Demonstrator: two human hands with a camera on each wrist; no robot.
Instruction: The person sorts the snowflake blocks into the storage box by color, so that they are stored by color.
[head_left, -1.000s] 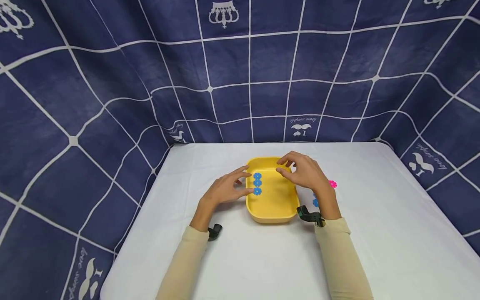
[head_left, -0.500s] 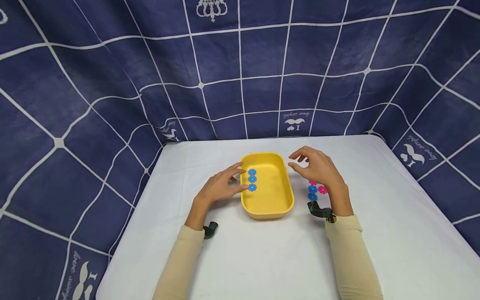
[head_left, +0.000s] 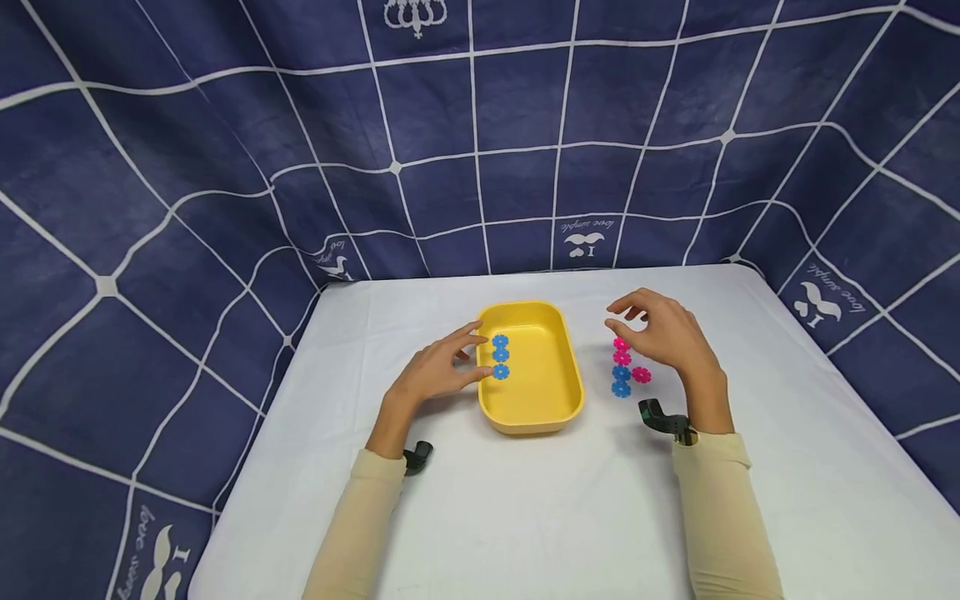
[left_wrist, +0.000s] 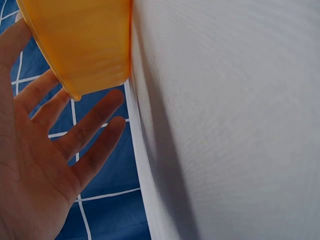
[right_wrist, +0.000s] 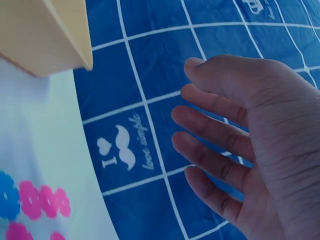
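Observation:
A yellow plastic tray (head_left: pixel 540 375) sits on the white-covered table. Three blue flower-shaped discs (head_left: pixel 500 355) form a column inside it, along its left side. My left hand (head_left: pixel 435 368) is at the tray's left rim, fingers spread and relaxed, its thumb tip overlapping the lowest blue disc in the head view. In the left wrist view, the fingers lie around the tray's outer edge. Right of the tray, my right hand (head_left: pixel 669 333) hovers with loosely bent fingers and nothing between them. Below and left of it are pink flower-shaped discs (head_left: pixel 622 357) and two blue discs (head_left: pixel 621 381).
The white tablecloth (head_left: pixel 555 517) runs up to a dark blue curtain (head_left: pixel 525 192) with white grid lines, which stands behind and at both sides. A strip of table separates the tray from the loose discs.
My right hand has moved from over the tray's right side to the right, uncovering the pink and blue discs on the table. My left hand has stayed at the tray's rim.

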